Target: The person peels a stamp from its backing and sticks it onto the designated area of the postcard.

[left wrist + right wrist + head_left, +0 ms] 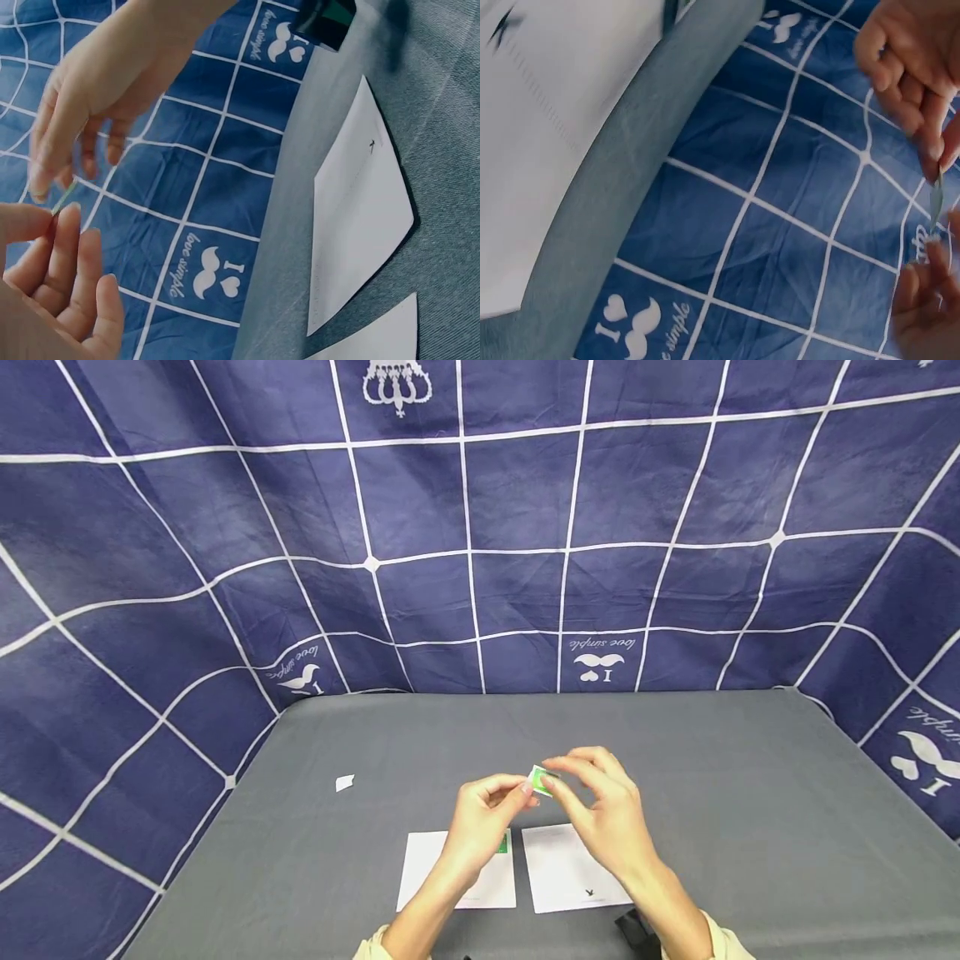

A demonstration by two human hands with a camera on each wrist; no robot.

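In front of me I hold up a small green-and-white stamp (542,779). My left hand (480,818) pinches one edge of it between thumb and forefinger; in the left wrist view the left hand's other fingers (67,300) are curled. On the opposite side, the thumb and forefinger of my right hand (611,814) are at the stamp. The left wrist view shows the stamp (65,196) nearly edge-on. Below the hands lie two white cards: a left card (423,868) with a green stamp (503,843) at its upper right, and a right card (555,868) with a small dark bird mark.
A white paper scrap (344,782) lies to the left on the grey tabletop (337,877). Close to my right forearm is a black object (636,933), partly hidden. Behind the table hangs a blue cloth (517,593) with white grid lines.
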